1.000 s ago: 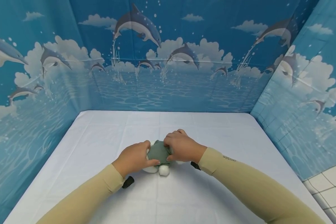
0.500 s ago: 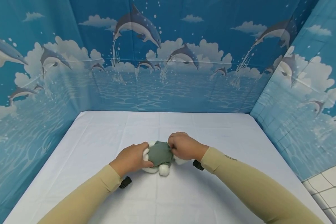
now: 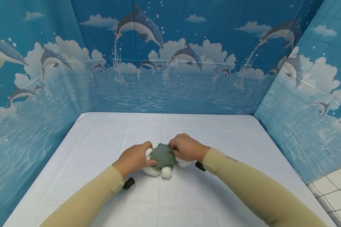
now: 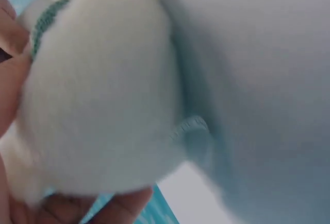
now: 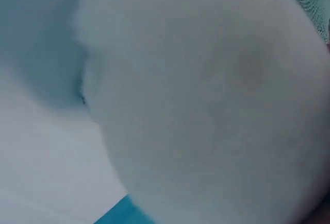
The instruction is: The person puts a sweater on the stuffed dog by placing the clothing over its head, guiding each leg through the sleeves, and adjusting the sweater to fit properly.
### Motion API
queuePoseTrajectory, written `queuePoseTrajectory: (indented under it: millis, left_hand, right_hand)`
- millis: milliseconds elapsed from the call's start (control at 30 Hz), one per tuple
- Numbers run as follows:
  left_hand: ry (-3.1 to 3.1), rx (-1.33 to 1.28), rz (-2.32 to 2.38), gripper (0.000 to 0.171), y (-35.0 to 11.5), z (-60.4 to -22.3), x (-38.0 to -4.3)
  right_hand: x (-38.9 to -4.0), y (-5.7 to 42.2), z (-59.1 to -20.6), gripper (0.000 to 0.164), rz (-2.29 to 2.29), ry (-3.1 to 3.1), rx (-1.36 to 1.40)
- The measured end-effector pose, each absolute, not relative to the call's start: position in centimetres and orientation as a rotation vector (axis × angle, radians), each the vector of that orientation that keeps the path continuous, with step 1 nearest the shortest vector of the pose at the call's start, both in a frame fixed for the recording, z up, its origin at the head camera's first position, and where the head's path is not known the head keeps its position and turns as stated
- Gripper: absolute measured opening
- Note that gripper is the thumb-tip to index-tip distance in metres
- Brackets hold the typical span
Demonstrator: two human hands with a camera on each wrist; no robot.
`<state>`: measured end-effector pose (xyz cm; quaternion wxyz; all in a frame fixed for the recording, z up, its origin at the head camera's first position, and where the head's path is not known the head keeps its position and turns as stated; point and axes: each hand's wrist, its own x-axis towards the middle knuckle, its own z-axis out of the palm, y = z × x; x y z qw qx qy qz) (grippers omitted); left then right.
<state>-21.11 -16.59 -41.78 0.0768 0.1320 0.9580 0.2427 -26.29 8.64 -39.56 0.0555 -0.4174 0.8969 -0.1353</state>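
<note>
A white plush toy (image 3: 166, 172) in a green knit garment (image 3: 162, 156) lies on the white-covered table. My left hand (image 3: 134, 160) grips its left side, thumb over the green knit. At the upper right edge of the garment, my right hand (image 3: 187, 148) pinches the cloth between thumb and curled fingers. The left wrist view shows the furry body (image 4: 103, 90) close up, with fingertips curled beneath it and a small fabric tag (image 4: 198, 139) at its side. White fur (image 5: 206, 110) nearly fills the right wrist view, a corner of green knit (image 5: 308, 0) above it.
The table (image 3: 230, 135) has a white cloth cover. Blue curtains (image 3: 170, 91) printed with dolphins stand behind it and at both sides. White tiles (image 3: 333, 192) show at the lower right.
My right hand has drawn slightly right, its fingers closing on the garment's edge, and more of the green cloth shows. My left thumb shifted a little off the cloth, then back over it.
</note>
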Motion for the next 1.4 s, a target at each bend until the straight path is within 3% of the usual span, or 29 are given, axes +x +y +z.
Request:
queuePoseTrajectory:
  millis: [233,367,500,733,867,1133,1400]
  left_hand:
    - [2.848,0.378,0.716,0.038,-17.3,-41.7,-21.1]
    - [2.871,0.404,0.642,0.049,-16.8,-41.1,-20.9]
    - [2.962,0.538,0.485,0.063,-16.0,-41.1,-20.6]
    - [3.000,0.492,0.439,0.058,-15.9,-42.1,-20.5]
    - [2.990,0.490,0.441,0.058,-16.2,-42.3,-20.6]
    - [2.994,0.493,0.417,0.062,-15.9,-42.0,-20.5]
    - [2.905,0.439,0.500,0.053,-16.4,-41.9,-20.8]
  right_hand:
    - [-26.5,9.2,-39.7,0.021,-0.482,2.696,-1.259]
    - [-26.5,8.9,-39.5,0.014,-0.434,2.685,-1.250]
    - [-26.1,8.4,-39.5,0.037,-0.296,2.720,-1.218]
    - [-25.8,7.9,-40.0,0.021,-0.215,2.777,-1.224]
    - [-25.9,8.1,-40.1,0.021,-0.225,2.776,-1.238]
    - [-26.2,8.2,-40.4,0.055,-0.177,2.755,-1.268]
    - [-26.5,8.2,-40.3,0.022,-0.106,2.768,-1.233]
